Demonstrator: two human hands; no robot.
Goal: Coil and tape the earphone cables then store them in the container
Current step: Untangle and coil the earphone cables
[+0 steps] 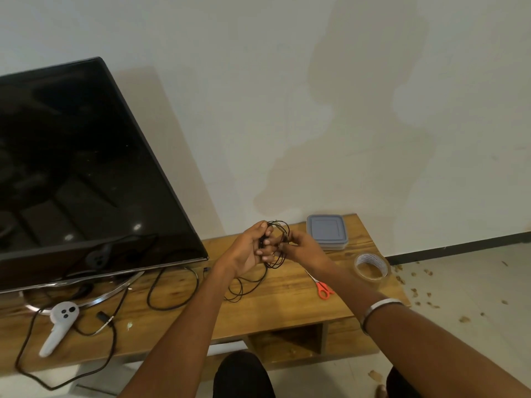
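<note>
- Wooden bench [287, 285] is our landmark here, long and low, running along the wall.
- Black TV [71, 168] takes up the bench's left half, leaning on its silver ring stand, screen dark.
- Our left hand [247, 248] is up over the middle of the bench, fingers curled and pinching the black earphone cable [280, 245], which is wound into loose loops between both hands.
- Our right hand [301, 248] is pressed in against the same coil from the other side, fingertips closed on the loops. A silver bangle sits on that wrist.
- The loose tail of the cable hangs down from the coil and lies on the bench top just below the hands.
- Grey-lidded container [327, 231] sits at the bench's back right corner, lid on.
- White controller [59, 323] lies near the bench's front left edge, among some other black cords.
- Clear tape roll [371, 267] stands near the bench's right end.
- Orange-handled scissors [323, 287] lie flat on the bench, between the hands and the tape.
</note>
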